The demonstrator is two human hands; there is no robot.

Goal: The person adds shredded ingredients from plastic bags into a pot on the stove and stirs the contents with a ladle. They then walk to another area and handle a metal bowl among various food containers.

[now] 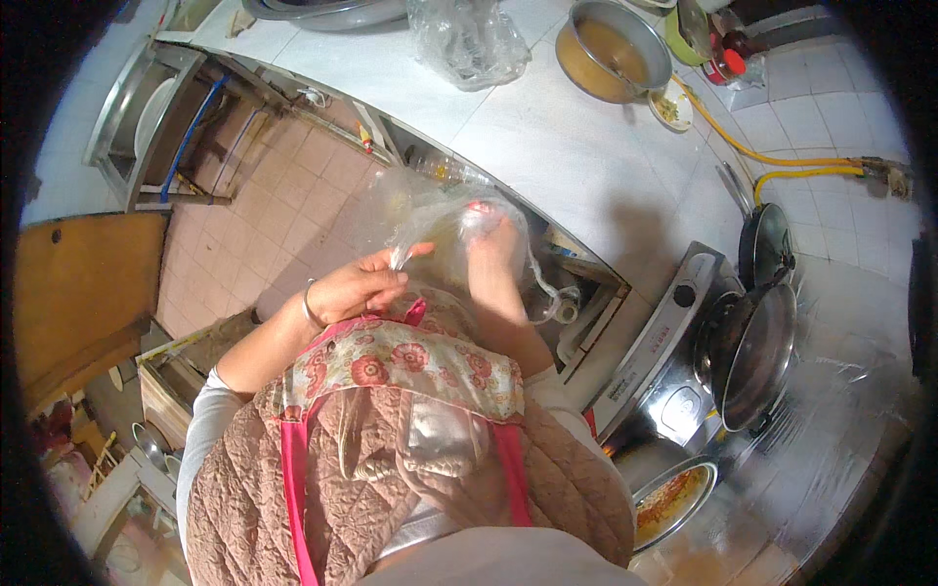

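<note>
A clear plastic bag (410, 205) hangs in front of my floral apron (410, 355), over the open shelf below the counter. My left hand (374, 284) pinches the gathered edge of the bag between thumb and fingers. Inside or behind the bag's film, my right hand (492, 238) is around a small white and red item (478, 212), blurred and partly hidden, so its kind cannot be told. From the bag's right side a twisted plastic strip (542, 278) hangs down.
Along the white tiled counter (557, 154) are another crumpled plastic bag (469, 44), a metal pot of brownish liquid (608, 55) and a small dish (670, 106). To the right stand a gas stove (659, 337), a wok (758, 355) and a pot with reddish oily contents (674, 498).
</note>
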